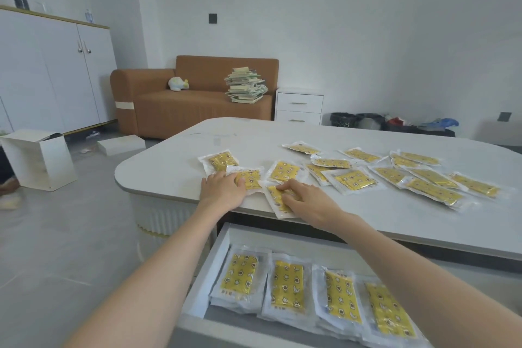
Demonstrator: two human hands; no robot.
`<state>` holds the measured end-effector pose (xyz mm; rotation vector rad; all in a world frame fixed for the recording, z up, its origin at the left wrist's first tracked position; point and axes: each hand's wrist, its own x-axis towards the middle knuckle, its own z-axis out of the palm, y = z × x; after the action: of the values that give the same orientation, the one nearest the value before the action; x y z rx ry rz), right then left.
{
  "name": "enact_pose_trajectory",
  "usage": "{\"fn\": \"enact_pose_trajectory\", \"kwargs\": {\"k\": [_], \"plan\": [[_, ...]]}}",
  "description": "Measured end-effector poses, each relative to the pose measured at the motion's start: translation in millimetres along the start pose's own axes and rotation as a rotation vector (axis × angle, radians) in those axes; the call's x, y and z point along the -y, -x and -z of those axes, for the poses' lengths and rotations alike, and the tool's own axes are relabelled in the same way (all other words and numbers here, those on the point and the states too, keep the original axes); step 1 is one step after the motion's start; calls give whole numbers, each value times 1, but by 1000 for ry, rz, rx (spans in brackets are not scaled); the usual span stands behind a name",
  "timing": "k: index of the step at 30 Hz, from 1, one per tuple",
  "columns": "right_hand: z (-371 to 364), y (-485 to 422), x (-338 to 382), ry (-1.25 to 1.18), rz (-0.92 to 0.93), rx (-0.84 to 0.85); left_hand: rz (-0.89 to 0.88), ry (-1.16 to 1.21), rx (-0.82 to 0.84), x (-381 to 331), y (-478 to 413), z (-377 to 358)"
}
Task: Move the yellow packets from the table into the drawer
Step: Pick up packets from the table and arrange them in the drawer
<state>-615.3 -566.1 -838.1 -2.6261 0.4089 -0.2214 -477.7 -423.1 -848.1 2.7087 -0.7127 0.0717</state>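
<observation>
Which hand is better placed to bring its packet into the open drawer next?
Probably the right hand: the packet under it overhangs the table edge, just above the drawer. The left hand rests on another packet farther in on the table.

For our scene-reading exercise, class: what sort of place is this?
Likely a living room, sparsely furnished: a brown sofa with a soft toy, a white two-door cabinet, and a white table.

No legible text; print on the yellow packets [284, 171] too blurred.
</observation>
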Motion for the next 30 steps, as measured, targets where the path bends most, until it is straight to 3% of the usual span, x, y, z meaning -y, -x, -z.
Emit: {"fn": "enact_pose_trajectory", "kwargs": {"k": [7, 13, 19, 26, 30], "plan": [[14, 35, -7, -17, -37, -24, -23, -1, 38, -1, 35, 11], [14, 42, -9, 14, -105, -186, 31, 97, 11, -7, 49, 20], [14, 37, -3, 67, -369, -130, 212, 93, -7, -18, 41, 17], [21, 31, -10, -93, -324, -108, 231, 193, -31, -16, 27, 13], [24, 25, -8, -170, -285, -7, 238, 220, 57, -9, 20, 19]]}}
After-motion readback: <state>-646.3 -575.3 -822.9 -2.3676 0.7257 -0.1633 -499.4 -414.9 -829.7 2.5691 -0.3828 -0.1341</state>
